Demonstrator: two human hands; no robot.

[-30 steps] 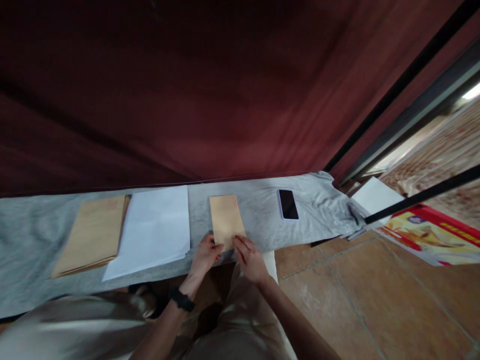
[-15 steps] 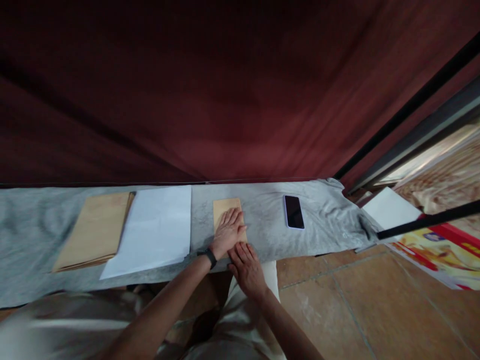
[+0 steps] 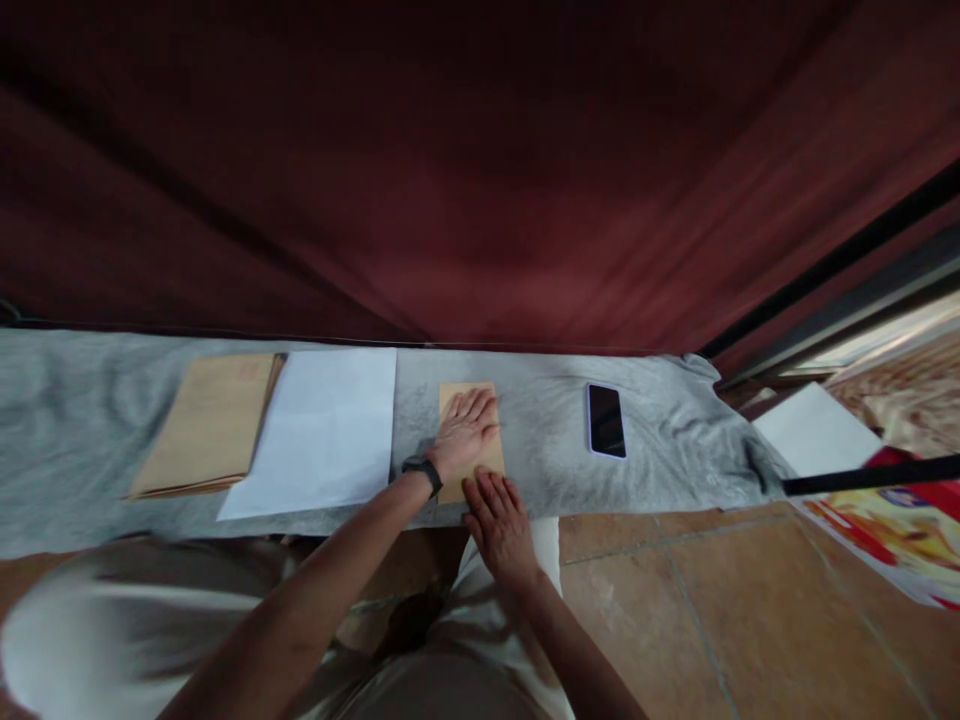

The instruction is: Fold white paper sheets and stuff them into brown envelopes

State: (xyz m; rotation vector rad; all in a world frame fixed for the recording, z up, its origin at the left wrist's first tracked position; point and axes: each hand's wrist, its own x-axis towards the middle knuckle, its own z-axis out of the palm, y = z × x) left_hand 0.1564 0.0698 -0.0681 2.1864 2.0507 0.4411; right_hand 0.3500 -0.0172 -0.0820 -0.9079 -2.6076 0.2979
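Observation:
A brown envelope [image 3: 450, 393] lies flat on the grey cloth [image 3: 540, 450] in front of me. My left hand [image 3: 466, 430], with a black band on its wrist, rests palm down on the envelope's middle and far part, fingers spread. My right hand [image 3: 501, 522] lies flat on the envelope's near end, at the cloth's front edge. Neither hand grips anything.
Left of the envelope lie a stack of white paper [image 3: 324, 430] and a stack of brown envelopes [image 3: 208, 424]. A black phone [image 3: 606, 420] lies to the right. A dark red curtain [image 3: 480, 180] hangs behind. White sheets [image 3: 816, 432] and a colourful poster [image 3: 907, 530] lie at right.
My left hand slid from the envelope's near edge up onto its middle and far end, pressing flat. My right hand stayed at the near end. My view shifted slightly.

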